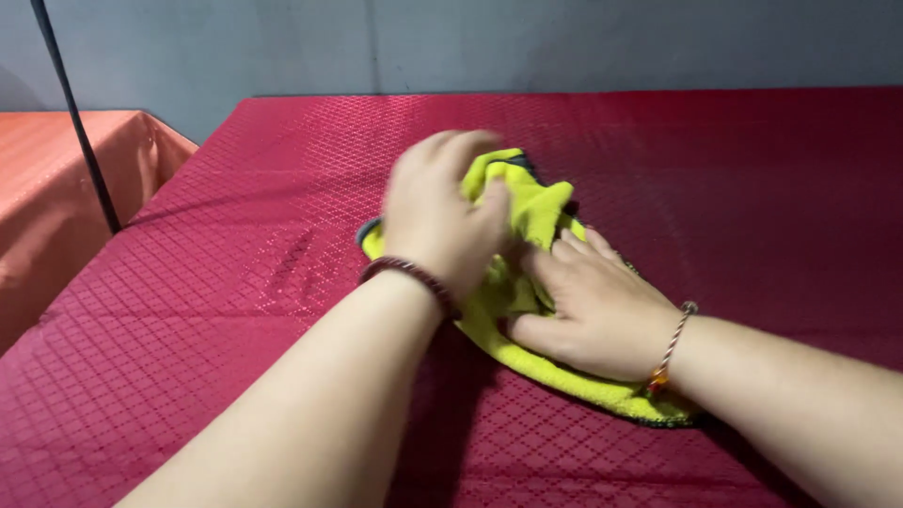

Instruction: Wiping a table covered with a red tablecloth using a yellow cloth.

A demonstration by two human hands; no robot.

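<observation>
A yellow-green fluffy cloth (527,212) with a dark edge lies bunched on the dark red quilted tablecloth (235,282). My left hand (442,212), blurred from motion and wearing a dark bead bracelet, grips a raised fold of the cloth at its far end. My right hand (588,306), with a thin cord bracelet on the wrist, lies flat on the cloth's near part and presses it against the table. Both hands cover much of the cloth.
A second table under an orange cover (56,188) stands to the left, across a narrow gap. A thin black pole (80,132) rises in that gap. A grey wall (470,42) runs behind the red table's far edge.
</observation>
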